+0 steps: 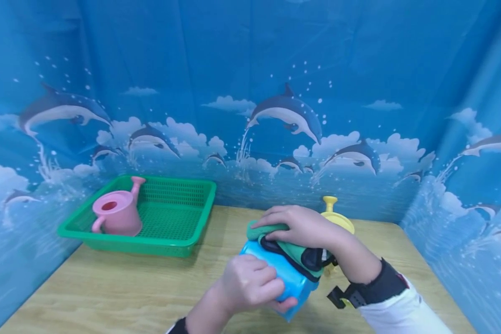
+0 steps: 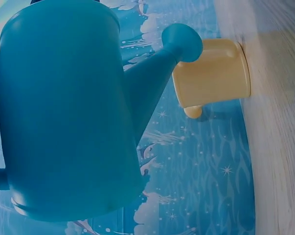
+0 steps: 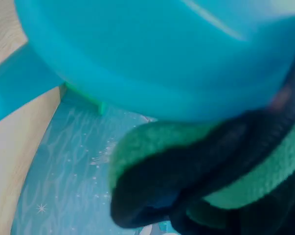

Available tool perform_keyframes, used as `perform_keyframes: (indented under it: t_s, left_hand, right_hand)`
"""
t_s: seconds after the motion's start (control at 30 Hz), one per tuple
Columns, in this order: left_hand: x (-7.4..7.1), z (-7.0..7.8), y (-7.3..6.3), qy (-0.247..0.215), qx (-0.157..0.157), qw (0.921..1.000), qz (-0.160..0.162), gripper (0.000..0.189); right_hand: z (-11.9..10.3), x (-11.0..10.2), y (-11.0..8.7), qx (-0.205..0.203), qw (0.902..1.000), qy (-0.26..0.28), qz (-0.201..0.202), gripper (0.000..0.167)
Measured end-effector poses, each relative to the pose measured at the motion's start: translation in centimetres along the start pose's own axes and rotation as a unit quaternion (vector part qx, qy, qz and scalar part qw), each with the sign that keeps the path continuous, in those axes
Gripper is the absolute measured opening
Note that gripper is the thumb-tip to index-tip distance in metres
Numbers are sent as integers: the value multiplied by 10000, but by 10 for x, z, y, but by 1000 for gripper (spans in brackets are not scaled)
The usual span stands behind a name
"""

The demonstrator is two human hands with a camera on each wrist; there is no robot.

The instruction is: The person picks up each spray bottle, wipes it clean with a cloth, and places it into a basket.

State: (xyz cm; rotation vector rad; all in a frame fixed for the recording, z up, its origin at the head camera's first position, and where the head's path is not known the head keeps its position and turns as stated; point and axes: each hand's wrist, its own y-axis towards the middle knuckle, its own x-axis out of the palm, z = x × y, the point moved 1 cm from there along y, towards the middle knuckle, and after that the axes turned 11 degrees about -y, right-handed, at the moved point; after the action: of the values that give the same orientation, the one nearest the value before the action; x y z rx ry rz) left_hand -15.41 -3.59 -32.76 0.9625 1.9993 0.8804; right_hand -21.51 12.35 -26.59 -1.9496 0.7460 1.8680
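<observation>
A blue watering can (image 1: 285, 273) is held tilted above the front part of the wooden table. My left hand (image 1: 250, 283) grips it on its near side, and at the left edge of the left wrist view fingers curl round its handle. That view also shows the can's side and spout (image 2: 152, 88). My right hand (image 1: 298, 226) holds a green cloth (image 1: 256, 230) with black edging against the can's upper end. Up close in the right wrist view, the folded cloth (image 3: 157, 139) lies along the can's blue surface (image 3: 137, 58).
A green plastic basket (image 1: 150, 248) stands at the back left with a pink watering can (image 1: 118, 215) in it. Behind my right hand is a yellow watering can (image 1: 340, 220), partly hidden. A blue dolphin-print curtain (image 1: 217, 51) borders the table (image 1: 158, 287) at the back and sides.
</observation>
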Motion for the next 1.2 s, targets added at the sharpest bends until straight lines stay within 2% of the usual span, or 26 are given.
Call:
perform_keyframes:
  t_s: [0.27,0.5,0.7,0.93,1.2]
  left_hand:
    - [2,-4,-8,-8,66,9999,138,48]
    - [2,-8,-11,143,193,9995,209,48]
    - [0,-11,-11,191,201,9994,199,47]
    - [-6,-12,-9,165,324,9989,301,46]
    - [-11,-12,-1,238,434,9981,371,44]
  right_hand:
    - [4,-7,-7,32,9982,434,-404,31]
    - [9,-15,-25,-226,9967,481,-607,30]
    - [13,-24,-41,-301,9929,796,-834,30]
    - [20,-29,-61,-237,9865,1274,-1000,31]
    - [24,-17,-54,206,9852,1421,-939,35]
